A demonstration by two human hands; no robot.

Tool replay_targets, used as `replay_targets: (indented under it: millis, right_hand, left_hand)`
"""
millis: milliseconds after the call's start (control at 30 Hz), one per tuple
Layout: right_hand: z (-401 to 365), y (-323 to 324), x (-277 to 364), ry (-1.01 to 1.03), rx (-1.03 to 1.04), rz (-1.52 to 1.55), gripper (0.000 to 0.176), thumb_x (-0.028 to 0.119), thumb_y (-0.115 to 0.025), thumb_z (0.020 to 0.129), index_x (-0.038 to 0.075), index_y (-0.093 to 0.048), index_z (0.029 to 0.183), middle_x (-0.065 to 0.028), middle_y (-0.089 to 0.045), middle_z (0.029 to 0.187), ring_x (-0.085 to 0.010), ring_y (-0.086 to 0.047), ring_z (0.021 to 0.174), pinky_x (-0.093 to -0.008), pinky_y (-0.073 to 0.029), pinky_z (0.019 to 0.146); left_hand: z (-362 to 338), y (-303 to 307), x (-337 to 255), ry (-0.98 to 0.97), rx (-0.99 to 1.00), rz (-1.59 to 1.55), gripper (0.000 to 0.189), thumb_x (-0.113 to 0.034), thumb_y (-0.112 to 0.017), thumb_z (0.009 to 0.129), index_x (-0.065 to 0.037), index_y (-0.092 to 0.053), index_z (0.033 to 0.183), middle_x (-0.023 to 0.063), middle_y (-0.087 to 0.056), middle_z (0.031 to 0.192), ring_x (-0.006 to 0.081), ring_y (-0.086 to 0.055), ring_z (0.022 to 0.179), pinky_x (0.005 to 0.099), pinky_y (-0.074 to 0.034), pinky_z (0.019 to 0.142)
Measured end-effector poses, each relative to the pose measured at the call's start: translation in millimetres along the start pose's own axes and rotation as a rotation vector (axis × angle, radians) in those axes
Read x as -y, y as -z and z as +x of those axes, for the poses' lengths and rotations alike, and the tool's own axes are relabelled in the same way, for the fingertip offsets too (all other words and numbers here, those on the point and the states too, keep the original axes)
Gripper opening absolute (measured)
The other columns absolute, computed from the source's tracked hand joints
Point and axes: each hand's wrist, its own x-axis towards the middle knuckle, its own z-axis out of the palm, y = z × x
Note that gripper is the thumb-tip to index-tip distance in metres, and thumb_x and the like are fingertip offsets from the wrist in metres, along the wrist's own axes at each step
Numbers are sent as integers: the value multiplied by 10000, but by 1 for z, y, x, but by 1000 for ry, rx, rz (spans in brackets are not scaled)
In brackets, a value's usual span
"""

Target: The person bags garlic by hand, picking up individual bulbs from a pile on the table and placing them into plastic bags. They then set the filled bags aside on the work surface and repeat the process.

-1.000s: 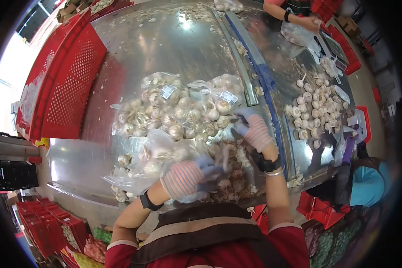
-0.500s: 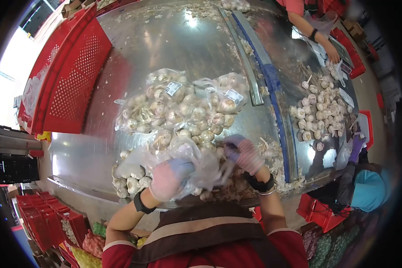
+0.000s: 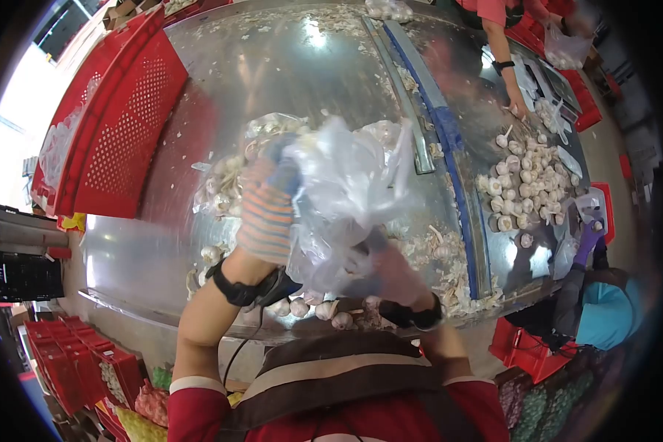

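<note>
A clear plastic bag [image 3: 350, 177] is lifted in front of me, its crumpled top spread over much of the table's middle. My left hand [image 3: 267, 202], in a striped glove, is closed on the bag's left side. At the bag's lower right, my right hand [image 3: 399, 276] is smeared by motion, its fingers partly hidden by the plastic. Behind the bag, filled bags of garlic [image 3: 221, 180] show in part. Loose garlic bulbs [image 3: 300, 307] lie along the near table edge below my hands.
A red perforated crate [image 3: 129, 125] stands at the left. A blue-edged divider [image 3: 449, 132] runs along the metal table [image 3: 155, 250]. Beyond it is a garlic pile [image 3: 527, 180], with a co-worker's hand [image 3: 517, 103] and a purple-gloved hand [image 3: 588, 239] nearby. Garlic skins [image 3: 457, 272] litter the right side.
The plastic bag has risen toward the camera with my left hand, now covering the filled bags. My right hand has moved down and slightly left. The far co-worker now lifts a bag.
</note>
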Motion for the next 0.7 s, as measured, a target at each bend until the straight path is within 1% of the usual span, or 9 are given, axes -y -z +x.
replay_targets:
  millis: [67, 133, 200, 300, 367, 467, 533, 600, 700]
  right_hand:
    - [11, -10, -2, 78, -7, -24, 232, 72, -615, 804, 23, -583, 1029, -53, -587, 814, -171, -564, 788, -283, -468, 685]
    - [28, 3, 1, 157, -58, -34, 232, 65, -592, 815, 27, -583, 1044, -55, -591, 841, -179, -563, 843, -304, -473, 713]
    - [52, 34, 4, 364, -35, -330, 234, 57, -569, 826, 31, -583, 1059, -57, -595, 868, -188, -563, 898, -324, -477, 742]
    - [71, 57, 13, 1039, 53, -1031, 243, 46, -535, 842, 37, -582, 1081, -61, -600, 909, -200, -562, 980, -355, -483, 784]
    - [65, 53, 21, 786, 67, -780, 265, 22, -552, 814, 50, -597, 1074, -65, -605, 971, -214, -561, 1020, -354, -481, 807]
    - [82, 57, 13, 207, 28, 154, 361, 2, -614, 747, 105, -612, 1093, -77, -598, 1099, -250, -558, 1060, -356, -467, 867]
    - [82, 59, 20, 882, -78, -957, 396, -25, -605, 748, 113, -603, 1119, -86, -599, 1106, -264, -560, 1031, -342, -479, 855]
    - [100, 54, 16, 452, -40, -498, 385, -28, -583, 777, 121, -594, 1132, -89, -596, 1116, -256, -563, 1028, -330, -482, 853]
    - [102, 54, 19, 255, -60, -329, 327, 2, -560, 822, 91, -582, 1136, -86, -604, 1108, -231, -573, 1000, -322, -481, 849]
  left_hand:
    - [18, 6, 20, -500, 176, 623, 156, -92, -549, 823, -9, -553, 955, 84, -572, 814, 148, -518, 722, 284, -433, 673]
    - [21, 6, 10, -409, 230, 492, 137, -116, -562, 846, -17, -556, 940, 75, -561, 799, 145, -490, 693, 278, -421, 642]
    - [34, 20, 4, -527, 22, 659, 122, -131, -565, 862, -25, -562, 920, 70, -548, 776, 143, -469, 685, 281, -410, 625]
    - [53, 39, 10, -506, 86, 705, 132, -130, -582, 855, -25, -564, 932, 72, -550, 767, 149, -470, 679, 294, -410, 618]
    - [50, 44, 13, -445, 75, 656, 125, -129, -566, 862, -29, -552, 936, 37, -526, 774, 112, -455, 703, 264, -404, 637]
    - [51, 39, -3, -336, 137, 644, 132, -143, -543, 879, -28, -543, 945, 11, -517, 800, 83, -456, 743, 235, -410, 676]
    - [51, 38, 3, -313, 209, 503, 178, -157, -544, 882, -16, -560, 989, 21, -545, 841, 97, -481, 753, 233, -423, 684]
    - [63, 62, 18, -249, 201, 691, 279, -163, -550, 878, -9, -547, 1112, 50, -597, 937, 113, -542, 846, 251, -454, 720]
    - [45, 71, 14, -278, 560, 973, 393, -175, -583, 867, -14, -504, 1217, 73, -619, 1021, 130, -566, 964, 277, -472, 816]
